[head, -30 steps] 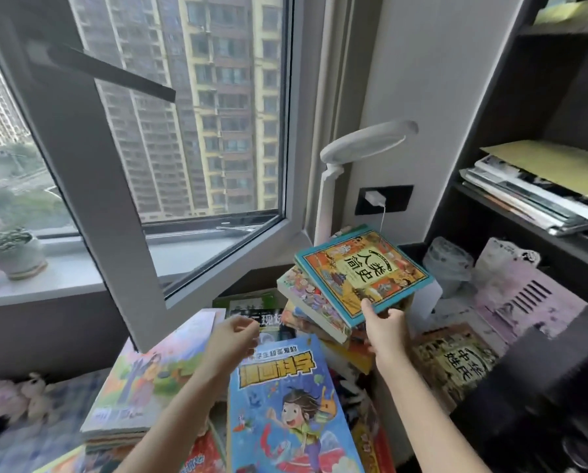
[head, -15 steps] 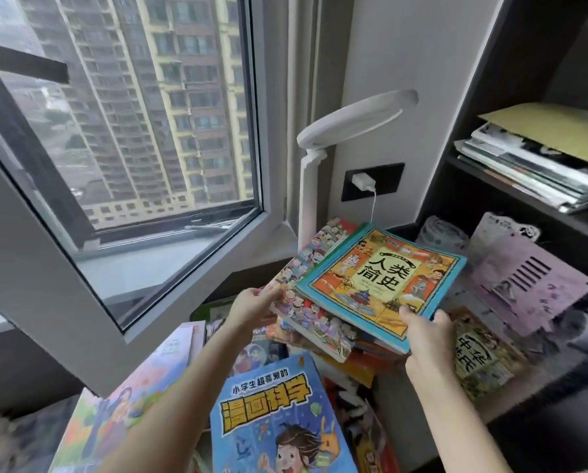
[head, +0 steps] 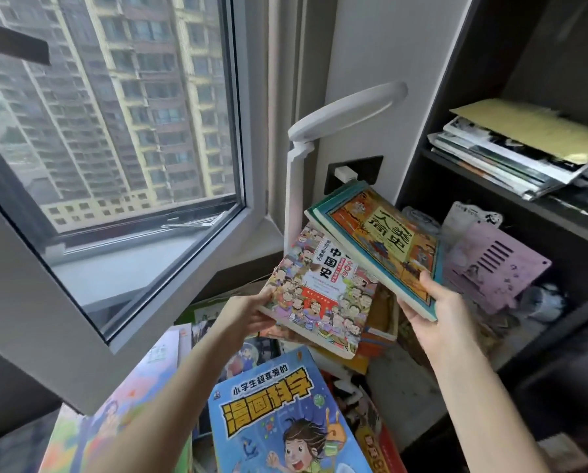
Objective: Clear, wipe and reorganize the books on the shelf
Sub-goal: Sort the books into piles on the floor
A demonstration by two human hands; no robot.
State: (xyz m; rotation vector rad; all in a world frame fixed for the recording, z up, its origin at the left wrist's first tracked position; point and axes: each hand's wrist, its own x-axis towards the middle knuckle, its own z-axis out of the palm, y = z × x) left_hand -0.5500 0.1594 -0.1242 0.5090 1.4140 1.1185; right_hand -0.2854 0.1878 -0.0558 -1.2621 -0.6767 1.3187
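Observation:
My right hand (head: pixel 437 310) grips the near corner of a teal-edged book with an orange cover (head: pixel 381 244), tilted up at the far end. My left hand (head: pixel 248 314) grips the left edge of a thick cartoon-covered book (head: pixel 319 291) that lies partly under the teal one. Both books are held above a messy pile of books (head: pixel 377 339). A blue comic science book (head: pixel 278 418) lies on top of the near pile. The dark shelf unit (head: pixel 510 206) stands to the right.
A white desk lamp (head: pixel 323 131) rises just behind the held books, in front of a wall socket (head: pixel 354 172). The open window sash (head: pixel 91 295) juts in at the left. A stack of magazines (head: pixel 510 151) lies on the upper shelf, and a pink panel (head: pixel 490 268) leans below.
Both hands have lifted the two books higher and tilted them. My left hand, free one second ago, now holds the cartoon-covered book's edge. The teal book has slid right, uncovering the book beneath.

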